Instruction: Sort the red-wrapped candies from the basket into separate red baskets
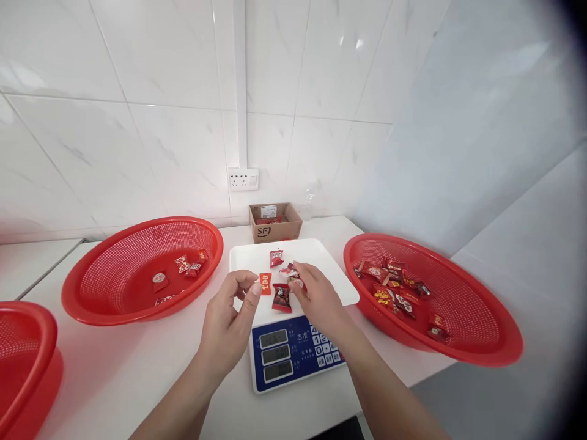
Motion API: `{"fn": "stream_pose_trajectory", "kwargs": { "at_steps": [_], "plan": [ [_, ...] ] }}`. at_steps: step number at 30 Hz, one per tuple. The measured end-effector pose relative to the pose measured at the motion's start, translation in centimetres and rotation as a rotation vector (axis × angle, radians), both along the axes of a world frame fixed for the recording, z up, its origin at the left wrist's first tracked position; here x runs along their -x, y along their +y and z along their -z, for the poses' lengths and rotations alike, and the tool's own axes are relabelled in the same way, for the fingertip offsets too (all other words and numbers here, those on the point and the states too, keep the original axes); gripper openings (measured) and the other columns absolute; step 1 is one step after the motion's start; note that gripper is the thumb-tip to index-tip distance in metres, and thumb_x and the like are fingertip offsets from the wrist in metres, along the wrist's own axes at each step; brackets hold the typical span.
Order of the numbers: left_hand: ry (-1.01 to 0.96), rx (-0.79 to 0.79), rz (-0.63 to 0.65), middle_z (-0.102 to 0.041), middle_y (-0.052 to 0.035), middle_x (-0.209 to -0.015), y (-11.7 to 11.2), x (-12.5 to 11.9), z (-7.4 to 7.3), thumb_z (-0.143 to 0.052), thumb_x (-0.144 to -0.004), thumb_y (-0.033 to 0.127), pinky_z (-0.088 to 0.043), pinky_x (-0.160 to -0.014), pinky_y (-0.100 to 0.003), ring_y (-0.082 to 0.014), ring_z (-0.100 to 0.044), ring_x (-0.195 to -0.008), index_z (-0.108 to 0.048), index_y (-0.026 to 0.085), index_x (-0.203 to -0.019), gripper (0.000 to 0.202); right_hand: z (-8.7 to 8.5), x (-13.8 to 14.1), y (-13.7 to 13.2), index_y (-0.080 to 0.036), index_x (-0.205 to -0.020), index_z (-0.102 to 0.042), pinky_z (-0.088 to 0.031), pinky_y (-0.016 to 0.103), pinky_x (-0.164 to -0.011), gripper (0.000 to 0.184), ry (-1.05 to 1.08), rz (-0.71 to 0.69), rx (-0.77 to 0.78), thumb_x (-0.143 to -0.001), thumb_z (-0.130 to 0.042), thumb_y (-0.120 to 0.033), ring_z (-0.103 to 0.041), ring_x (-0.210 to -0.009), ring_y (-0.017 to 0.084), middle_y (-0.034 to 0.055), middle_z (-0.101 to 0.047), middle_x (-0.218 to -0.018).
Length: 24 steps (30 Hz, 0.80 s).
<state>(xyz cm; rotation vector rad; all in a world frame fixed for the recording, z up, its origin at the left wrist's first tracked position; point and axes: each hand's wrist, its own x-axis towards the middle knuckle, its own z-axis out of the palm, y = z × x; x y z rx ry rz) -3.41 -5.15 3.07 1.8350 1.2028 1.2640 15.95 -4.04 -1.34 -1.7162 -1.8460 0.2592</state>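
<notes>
Between the thumb and fingers of my left hand (232,315) is a small orange-red candy packet (265,283), pinched by its edge above the scale's white pan (247,260). My right hand (318,299) curls over the pan's right half, its thumb and fingers closed around a few wrapped candies (290,272), partly hidden by the fingers. A dark red wrapped candy (281,297) lies between the hands at the pan's near side. Farther back on the pan rests another red wrapped candy (276,258). The scale's blue panel (298,354) with its displays and keys faces me.
A red basket (142,229) with several candies stands left, and another red basket (477,299) with more candies stands right. Part of a third red basket (27,311) shows at near left. Behind the scale, a cardboard box (276,231) sits near the tiled wall.
</notes>
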Motion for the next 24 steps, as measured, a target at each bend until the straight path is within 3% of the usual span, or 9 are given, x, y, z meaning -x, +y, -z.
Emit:
{"fn": "stream_pose_trajectory", "kwargs": {
  "at_steps": [4, 9, 14, 19, 21, 24],
  "plan": [
    [0.008, 0.000, -0.012, -0.064, -0.0030, -0.084, -0.1, 0.1, 0.1, -0.047, -0.088, 0.044, -0.046, -0.062, -0.024, -0.0156, -0.059, -0.080, -0.055, 0.021, -0.095, 0.025, 1.0, 0.8, -0.3, -0.031, -0.143, -0.032, -0.013, 0.060, -0.108, 0.056, -0.155, -0.106, 0.236, -0.090, -0.037, -0.051, -0.005, -0.141, 0.032, 0.0061, -0.020, -0.154],
    [0.019, -0.024, 0.034, -0.063, -0.0004, -0.077, -0.1, 0.0, 0.1, -0.046, -0.089, 0.041, -0.047, -0.067, -0.024, -0.0139, -0.058, -0.076, -0.056, 0.021, -0.092, 0.022, 0.2, 0.9, 0.8, -0.033, -0.145, -0.025, -0.007, 0.055, -0.110, 0.055, -0.270, -0.138, 0.413, -0.093, -0.028, -0.049, 0.000, -0.142, 0.029, 0.0056, -0.012, -0.155],
    [0.017, -0.025, 0.083, -0.063, -0.0007, -0.076, -0.3, -0.2, 0.0, -0.044, -0.089, 0.041, -0.047, -0.062, -0.023, -0.0138, -0.058, -0.072, -0.057, 0.021, -0.091, 0.023, -0.7, 1.2, 3.1, -0.033, -0.147, -0.020, -0.005, 0.059, -0.108, 0.063, -0.284, -0.148, 0.375, -0.090, -0.029, -0.058, 0.005, -0.141, 0.031, 0.0055, -0.003, -0.156],
    [0.036, -0.042, 0.101, -0.063, -0.0012, -0.076, -0.5, -0.1, 0.2, -0.044, -0.089, 0.040, -0.047, -0.063, -0.023, -0.0140, -0.058, -0.072, -0.057, 0.021, -0.091, 0.024, -1.0, 1.8, 5.2, -0.028, -0.144, -0.031, -0.004, 0.064, -0.106, 0.058, -0.280, -0.218, 0.385, -0.091, -0.029, -0.054, -0.003, -0.141, 0.035, 0.0086, -0.004, -0.156],
    [0.043, -0.055, 0.094, -0.063, -0.0012, -0.077, -0.4, 0.0, 0.2, -0.044, -0.089, 0.040, -0.047, -0.063, -0.023, -0.0140, -0.058, -0.072, -0.057, 0.021, -0.091, 0.024, -1.2, 1.7, 4.9, -0.026, -0.143, -0.033, -0.007, 0.062, -0.107, 0.057, -0.235, -0.220, 0.323, -0.092, -0.032, -0.051, -0.006, -0.141, 0.034, 0.0087, -0.009, -0.155],
    [0.051, -0.072, 0.062, -0.064, -0.0014, -0.077, -0.2, 0.4, 0.2, -0.045, -0.089, 0.040, -0.048, -0.065, -0.024, -0.0142, -0.059, -0.073, -0.058, 0.020, -0.090, 0.023, -1.0, 0.5, 3.0, -0.025, -0.140, -0.039, -0.016, 0.053, -0.111, 0.053, -0.081, -0.184, 0.111, -0.093, -0.032, -0.048, -0.014, -0.141, 0.027, 0.0070, -0.023, -0.153]
  ]
}}
